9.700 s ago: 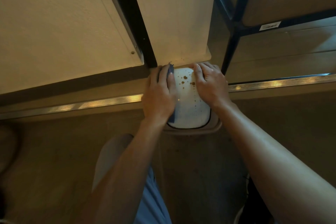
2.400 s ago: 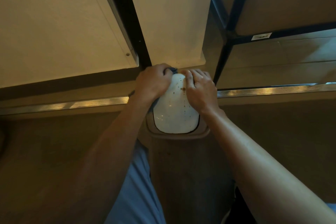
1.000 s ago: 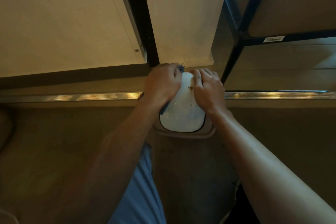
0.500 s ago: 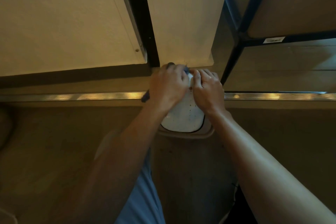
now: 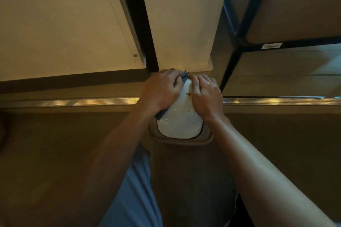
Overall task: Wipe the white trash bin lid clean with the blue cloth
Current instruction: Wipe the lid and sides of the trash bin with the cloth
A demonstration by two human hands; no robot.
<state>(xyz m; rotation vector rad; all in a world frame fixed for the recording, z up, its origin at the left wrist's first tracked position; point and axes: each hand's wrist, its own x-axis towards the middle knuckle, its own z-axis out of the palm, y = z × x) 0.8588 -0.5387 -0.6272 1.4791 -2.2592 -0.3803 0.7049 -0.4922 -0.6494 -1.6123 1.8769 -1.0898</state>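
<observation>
Pressing: left hand (image 5: 160, 91) curls over a crumpled blue cloth (image 5: 183, 76), holding it against the far left of the lid.
Lid: rounded white plastic trash bin lid (image 5: 180, 123), brown-speckled, sits between both hands.
Bracing: right hand (image 5: 207, 96) rests flat-fingered on the lid's right edge, gripping nothing.

Glossy smooth white plastic bin lid (image 5: 180, 125) flecked with brown spots, matt beige plastic bin rim (image 5: 181, 141), soft matt blue cloth (image 5: 162, 114), ribbed shiny metal floor strip (image 5: 88, 101), matt dark metal shelf frame (image 5: 230, 64)
</observation>
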